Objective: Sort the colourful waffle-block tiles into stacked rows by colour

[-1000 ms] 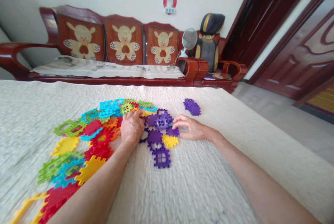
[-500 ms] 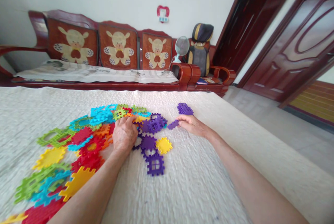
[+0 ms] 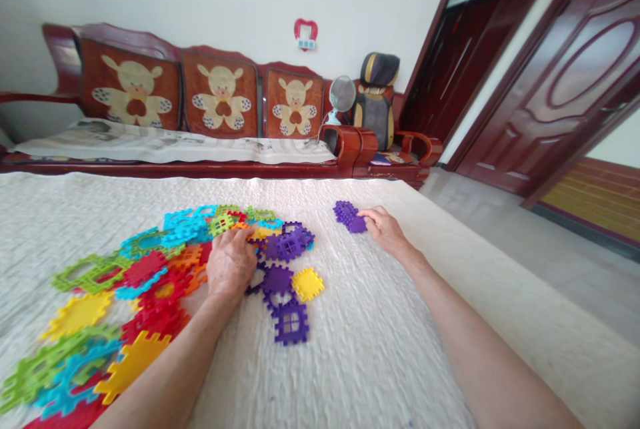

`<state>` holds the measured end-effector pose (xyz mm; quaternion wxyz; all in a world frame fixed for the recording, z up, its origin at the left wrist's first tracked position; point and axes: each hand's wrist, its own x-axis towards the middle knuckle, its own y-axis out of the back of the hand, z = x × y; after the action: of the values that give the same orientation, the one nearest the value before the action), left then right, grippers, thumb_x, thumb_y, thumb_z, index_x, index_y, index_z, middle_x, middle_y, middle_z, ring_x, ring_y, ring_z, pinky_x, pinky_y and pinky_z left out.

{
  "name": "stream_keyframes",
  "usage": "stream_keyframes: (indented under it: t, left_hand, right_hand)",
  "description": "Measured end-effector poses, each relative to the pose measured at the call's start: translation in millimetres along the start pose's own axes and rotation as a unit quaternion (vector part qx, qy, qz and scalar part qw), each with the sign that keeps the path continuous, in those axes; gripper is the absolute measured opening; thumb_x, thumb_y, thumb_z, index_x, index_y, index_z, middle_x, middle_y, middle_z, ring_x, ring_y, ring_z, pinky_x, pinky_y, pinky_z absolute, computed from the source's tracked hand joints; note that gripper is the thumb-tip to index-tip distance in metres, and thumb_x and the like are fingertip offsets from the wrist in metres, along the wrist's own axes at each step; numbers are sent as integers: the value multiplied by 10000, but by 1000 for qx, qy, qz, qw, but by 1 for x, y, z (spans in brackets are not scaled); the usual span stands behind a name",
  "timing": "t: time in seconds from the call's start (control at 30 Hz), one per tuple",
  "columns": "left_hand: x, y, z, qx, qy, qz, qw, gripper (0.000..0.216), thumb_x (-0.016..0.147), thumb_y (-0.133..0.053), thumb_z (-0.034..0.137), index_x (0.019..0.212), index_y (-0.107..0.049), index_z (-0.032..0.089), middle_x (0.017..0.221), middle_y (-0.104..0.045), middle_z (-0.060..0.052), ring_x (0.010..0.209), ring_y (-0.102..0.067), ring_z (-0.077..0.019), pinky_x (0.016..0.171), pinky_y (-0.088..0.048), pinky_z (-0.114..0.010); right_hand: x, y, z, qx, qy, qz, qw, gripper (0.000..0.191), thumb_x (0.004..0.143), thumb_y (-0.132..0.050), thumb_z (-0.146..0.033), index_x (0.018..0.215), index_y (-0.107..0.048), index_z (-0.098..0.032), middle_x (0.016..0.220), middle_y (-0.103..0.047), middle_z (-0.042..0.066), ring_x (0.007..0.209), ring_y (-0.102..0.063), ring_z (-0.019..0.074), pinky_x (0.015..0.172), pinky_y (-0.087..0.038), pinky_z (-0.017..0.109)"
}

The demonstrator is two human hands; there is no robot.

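My right hand (image 3: 384,227) pinches the edge of a purple interlocking tile (image 3: 357,223), held against a small group of purple tiles (image 3: 344,210) on the cloth. My left hand (image 3: 231,261) rests on the heap of coloured tiles, its fingers curled together and pointing down. Whatever is under its fingertips is hidden. Just right of it lie purple tiles, including a windowed one (image 3: 291,246), a solid one (image 3: 278,279) and another windowed one (image 3: 291,323). A yellow tile (image 3: 308,283) lies beside them.
Red tiles (image 3: 164,292), blue tiles (image 3: 186,227), green tiles (image 3: 93,272) and a yellow tile (image 3: 134,365) spread across the left of the cream cloth (image 3: 360,349). Beyond its far edge stand a wooden sofa (image 3: 220,170) and a small fan (image 3: 343,94).
My right hand has moved right and away from me, bringing its purple tile to the separate purple group. The left hand stays at the heap. The view has shifted slightly.
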<state>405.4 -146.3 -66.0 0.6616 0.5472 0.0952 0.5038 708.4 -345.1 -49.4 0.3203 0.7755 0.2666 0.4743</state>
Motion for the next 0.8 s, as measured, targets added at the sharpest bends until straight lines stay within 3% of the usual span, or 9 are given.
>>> stream_keyframes:
  t: [0.57,0.7,0.8]
  left_hand:
    - [-1,4,3,-3,6,-5,1000,380,860,-377,200,1096,-674,222,1133,-649,-64,1070,-529,-265,892,-449,-359]
    - [0,1,1,-3,5,3,1000,377,855,-390,196,1101,-674,230,1133,-650,-57,1079,-529,-252,900,-448,-343]
    - [0,0,1,-1,3,4,1000,376,859,-387,193,1094,-678,230,1130,-651,-55,1074,-530,-246,906,-448,-337]
  right_hand:
    - [-4,-10,10,-6,-11,23,1000,334,833,-442,-200,1094,-650,-205,1046,-571,78,901,-602,196,859,-499,350]
    - [-2,-11,-7,4,18,48,999,314,834,-445,-178,1071,-649,-206,1043,-586,76,941,-603,203,869,-501,362]
    - [-1,-19,-35,37,78,41,995,295,857,-431,-161,1060,-640,-203,1057,-604,79,1009,-594,204,920,-484,372]
